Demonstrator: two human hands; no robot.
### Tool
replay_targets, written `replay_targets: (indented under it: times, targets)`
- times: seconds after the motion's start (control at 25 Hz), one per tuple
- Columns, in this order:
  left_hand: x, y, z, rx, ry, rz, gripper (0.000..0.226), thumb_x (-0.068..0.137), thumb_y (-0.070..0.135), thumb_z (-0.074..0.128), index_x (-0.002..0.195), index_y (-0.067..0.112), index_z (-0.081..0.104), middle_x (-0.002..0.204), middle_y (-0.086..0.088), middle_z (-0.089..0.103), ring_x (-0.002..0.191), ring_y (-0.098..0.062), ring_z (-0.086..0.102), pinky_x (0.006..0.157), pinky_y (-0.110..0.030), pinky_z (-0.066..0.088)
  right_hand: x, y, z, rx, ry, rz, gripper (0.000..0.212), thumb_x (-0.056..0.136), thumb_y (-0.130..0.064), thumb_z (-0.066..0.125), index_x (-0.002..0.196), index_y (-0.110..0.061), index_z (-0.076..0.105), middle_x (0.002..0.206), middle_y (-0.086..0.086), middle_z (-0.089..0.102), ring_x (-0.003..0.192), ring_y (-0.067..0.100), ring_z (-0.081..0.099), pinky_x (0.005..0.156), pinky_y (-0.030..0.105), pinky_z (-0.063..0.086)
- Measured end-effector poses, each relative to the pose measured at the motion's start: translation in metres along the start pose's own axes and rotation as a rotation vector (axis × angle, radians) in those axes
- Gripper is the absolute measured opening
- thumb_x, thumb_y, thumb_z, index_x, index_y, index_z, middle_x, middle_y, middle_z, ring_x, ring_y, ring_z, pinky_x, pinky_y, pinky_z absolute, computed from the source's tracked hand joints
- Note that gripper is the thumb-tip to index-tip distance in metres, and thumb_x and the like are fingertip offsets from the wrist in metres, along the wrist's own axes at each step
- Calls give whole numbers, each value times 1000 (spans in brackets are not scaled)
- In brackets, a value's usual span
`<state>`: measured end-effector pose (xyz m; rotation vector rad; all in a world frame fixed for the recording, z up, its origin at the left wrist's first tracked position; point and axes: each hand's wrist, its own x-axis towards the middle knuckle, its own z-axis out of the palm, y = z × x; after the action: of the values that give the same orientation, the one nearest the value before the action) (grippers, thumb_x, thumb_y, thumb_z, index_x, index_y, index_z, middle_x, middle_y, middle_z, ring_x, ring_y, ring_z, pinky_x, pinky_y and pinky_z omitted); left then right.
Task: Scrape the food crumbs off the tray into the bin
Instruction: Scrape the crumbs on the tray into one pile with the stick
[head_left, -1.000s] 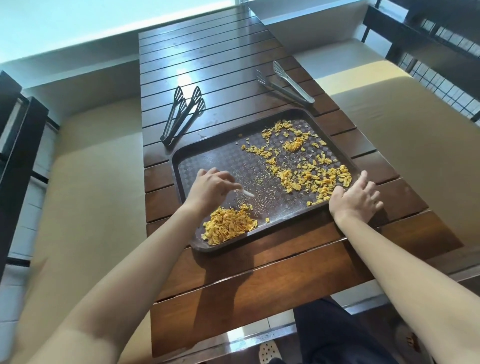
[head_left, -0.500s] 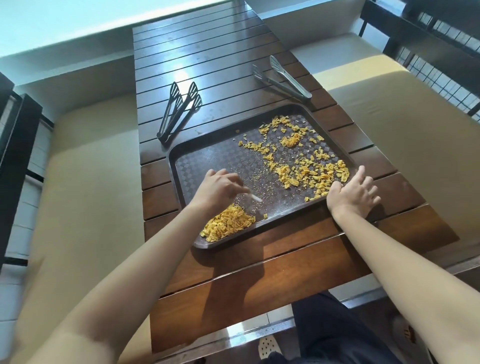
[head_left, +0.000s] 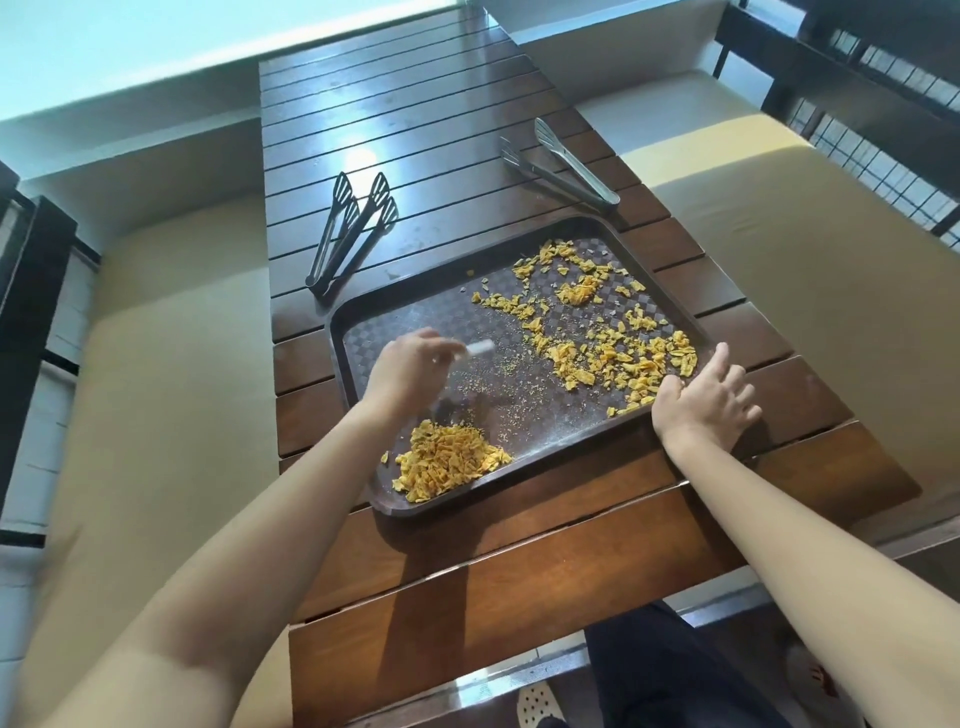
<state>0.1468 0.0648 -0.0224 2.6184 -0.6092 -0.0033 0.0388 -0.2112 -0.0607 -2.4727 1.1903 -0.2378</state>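
Note:
A dark brown tray (head_left: 363, 343) lies on the slatted wooden table (head_left: 415, 130). Orange crumbs are gathered in a pile (head_left: 447, 461) at the tray's near left corner; loose crumbs (head_left: 602, 332) are scattered over its right half. My left hand (head_left: 410, 364) hovers over the tray's middle and grips a small clear scraper (head_left: 480, 349), blurred by motion. My right hand (head_left: 711, 400) rests on the tray's right edge with fingers spread. No bin is in view.
Black tongs (head_left: 353, 228) lie on the table beyond the tray at left, metal tongs (head_left: 561, 166) at the back right. Beige bench cushions (head_left: 156, 364) flank the table on both sides. Dark railings stand at the far right.
My left hand has lifted away from the crumb pile and moved up and rightward toward the tray's middle with the scraper. My right hand stays on the tray's edge.

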Motion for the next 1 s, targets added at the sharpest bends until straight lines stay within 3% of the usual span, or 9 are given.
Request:
replay_targets:
  times: [0.12,0.28,0.48,0.64,0.72,0.88,1.0]
  targets:
    - [43,-8,7,-34,102,-367,26,90,11,53,110,19,68,114,-6,64,92,-23,62,83,-38,54,1,1,2,-16,0,6,65,91,-30,45,148,-12,21,146,18,35,129,35,35,106,46,26]
    - [76,-8,12,13,137,-502,28,86,8,52,108,15,69,110,-8,67,95,-28,63,83,-36,53,3,0,3,-28,-7,12,65,91,-31,46,148,-12,20,146,18,34,129,35,35,106,46,26]
    - [102,10,22,-65,54,-504,29,86,8,52,105,18,71,106,-6,70,88,-25,64,79,-32,52,4,1,4,-43,-13,24,66,91,-32,46,149,-13,20,146,15,34,130,33,35,107,46,26]
    - [85,43,39,-44,-110,-226,22,92,14,53,101,20,71,99,-1,66,70,-17,59,56,-23,47,4,0,3,-28,-23,21,67,90,-31,46,148,-13,20,145,16,36,129,34,35,106,46,26]
    - [76,49,42,-23,-70,-121,23,92,15,53,108,17,69,105,-4,66,76,-18,61,64,-27,52,4,0,1,-28,-28,22,67,90,-30,46,149,-12,20,145,16,35,129,34,35,106,46,26]
    - [93,16,30,-22,130,-348,24,89,21,56,108,13,69,106,-8,67,84,-23,62,75,-33,53,4,-1,1,-31,-28,25,67,89,-30,46,149,-13,20,146,16,35,130,33,35,107,47,26]
    - [110,7,30,-4,122,-428,22,86,17,55,101,15,72,101,-9,70,83,-28,64,79,-37,55,4,-1,0,-35,-32,27,67,90,-30,46,149,-13,19,146,15,34,130,33,35,107,46,26]
